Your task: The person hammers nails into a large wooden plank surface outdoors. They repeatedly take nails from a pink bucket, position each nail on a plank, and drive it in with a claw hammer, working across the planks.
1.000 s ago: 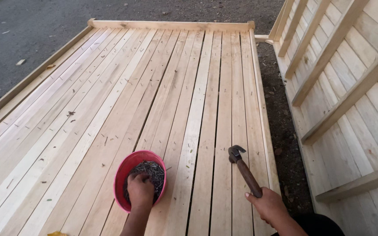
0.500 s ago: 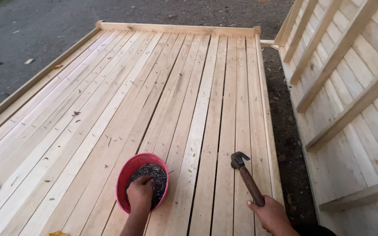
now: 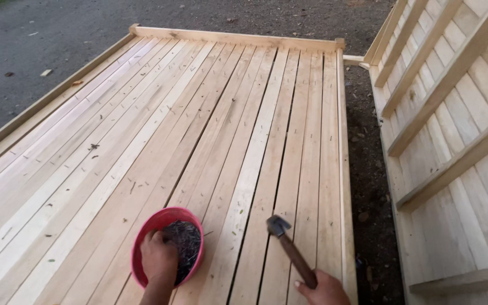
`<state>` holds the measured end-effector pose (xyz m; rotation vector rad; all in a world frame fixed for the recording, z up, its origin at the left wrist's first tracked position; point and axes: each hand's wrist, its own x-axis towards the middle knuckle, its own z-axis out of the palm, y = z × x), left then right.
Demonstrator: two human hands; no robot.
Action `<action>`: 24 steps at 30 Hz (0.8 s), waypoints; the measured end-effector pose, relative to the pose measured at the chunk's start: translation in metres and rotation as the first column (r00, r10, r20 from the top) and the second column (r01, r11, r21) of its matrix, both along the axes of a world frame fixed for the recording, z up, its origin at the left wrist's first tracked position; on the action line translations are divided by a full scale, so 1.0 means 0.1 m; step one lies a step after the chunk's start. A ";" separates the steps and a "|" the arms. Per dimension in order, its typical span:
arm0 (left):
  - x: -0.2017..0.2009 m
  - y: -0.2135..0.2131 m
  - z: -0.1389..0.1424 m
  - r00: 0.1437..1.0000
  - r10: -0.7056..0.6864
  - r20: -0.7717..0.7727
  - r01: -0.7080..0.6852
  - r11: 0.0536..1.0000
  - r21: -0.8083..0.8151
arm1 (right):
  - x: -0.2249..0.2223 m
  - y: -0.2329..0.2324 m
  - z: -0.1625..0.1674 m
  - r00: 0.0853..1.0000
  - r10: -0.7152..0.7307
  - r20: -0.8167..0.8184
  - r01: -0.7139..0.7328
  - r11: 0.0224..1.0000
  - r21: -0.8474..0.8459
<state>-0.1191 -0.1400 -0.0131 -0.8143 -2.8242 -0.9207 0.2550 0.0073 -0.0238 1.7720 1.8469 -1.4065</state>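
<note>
Round pink plastic bowl [image 3: 168, 244] of dark nails [image 3: 185, 242] near deck's near edge on pale wooden plank deck [image 3: 199, 130], left hand [image 3: 158, 261] dipped in, grasp unclear; right hand [image 3: 324, 288] clenched on brown-handled hammer [image 3: 291, 250], head touching boards.

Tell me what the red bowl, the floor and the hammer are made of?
The bowl looks like plastic: smooth, even red, thin rim. The floor is bare, unpainted wood: pale planks with grain and gaps. The hammer in the right hand seems to have a dark metal head and a brown, probably wooden, handle.
</note>
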 end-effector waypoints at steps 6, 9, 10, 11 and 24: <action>0.08 0.13 -0.04 0.997 -0.070 0.023 0.074 0.972 -0.225 | -0.09 0.16 -0.06 0.985 0.087 -0.149 -0.100 0.992 -0.079; 0.09 0.17 0.01 0.995 -0.095 0.023 0.098 0.965 -0.242 | -0.15 0.27 -0.10 0.975 0.185 -0.125 -0.192 0.980 -0.047; 0.09 0.18 0.03 0.995 -0.104 0.002 0.102 0.970 -0.223 | -0.20 0.33 -0.08 0.959 0.258 -0.114 -0.264 0.964 -0.039; 0.09 0.18 0.05 0.993 -0.114 -0.019 0.107 0.973 -0.205 | -0.22 0.39 -0.06 0.939 0.329 -0.105 -0.333 0.942 -0.033; 0.12 0.21 0.08 0.995 -0.051 0.082 0.057 0.996 -0.075 | -0.12 0.85 -0.25 0.876 0.460 -0.145 -0.442 0.885 0.145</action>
